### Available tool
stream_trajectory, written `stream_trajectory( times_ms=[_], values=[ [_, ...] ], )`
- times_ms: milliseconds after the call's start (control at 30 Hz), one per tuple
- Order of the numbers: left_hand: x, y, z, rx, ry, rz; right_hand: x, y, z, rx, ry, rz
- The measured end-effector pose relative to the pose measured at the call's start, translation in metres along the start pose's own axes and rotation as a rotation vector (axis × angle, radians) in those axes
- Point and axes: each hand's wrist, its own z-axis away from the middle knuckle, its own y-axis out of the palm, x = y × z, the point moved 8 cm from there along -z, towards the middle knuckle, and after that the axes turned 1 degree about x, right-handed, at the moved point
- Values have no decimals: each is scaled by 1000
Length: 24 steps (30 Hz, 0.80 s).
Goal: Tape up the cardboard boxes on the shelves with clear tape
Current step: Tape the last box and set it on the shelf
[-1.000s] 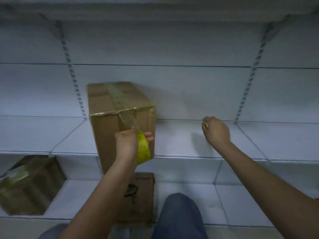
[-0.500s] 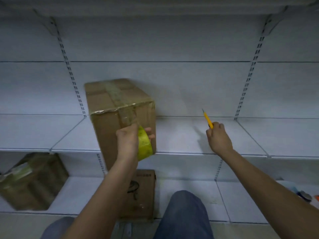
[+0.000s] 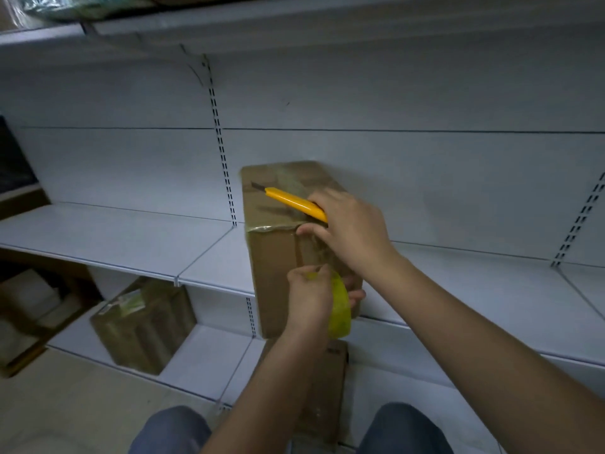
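Cardboard box (image 3: 278, 276) stands sealed on the middle shelf (image 3: 131, 237), contents hidden. Left hand (image 3: 309, 298) grips the tape roll (image 3: 340, 306) at its front; right hand (image 3: 352, 234) clutches a yellow cutter (image 3: 294, 204) pointing toward ten o'clock. Another taped box (image 3: 144, 326) sits at eight o'clock.

1 head camera, facing forward and down, close to shelf (image 3: 131, 237)
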Motion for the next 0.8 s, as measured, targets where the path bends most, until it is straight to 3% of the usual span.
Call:
stream_trajectory(
  times_ms=[300,533,700,800],
  values=[
    [3,-5,8,3,81,-51,1,5,2,33,-11,-7],
    [2,-7,5,12,54,9,-16,-23,35,52,-152,-186],
    [2,-9,5,-18,85,14,-23,-4,63,274,-252,-27],
    [1,-8,6,-2,118,15,-33,5,65,316,-224,44]
  ],
)
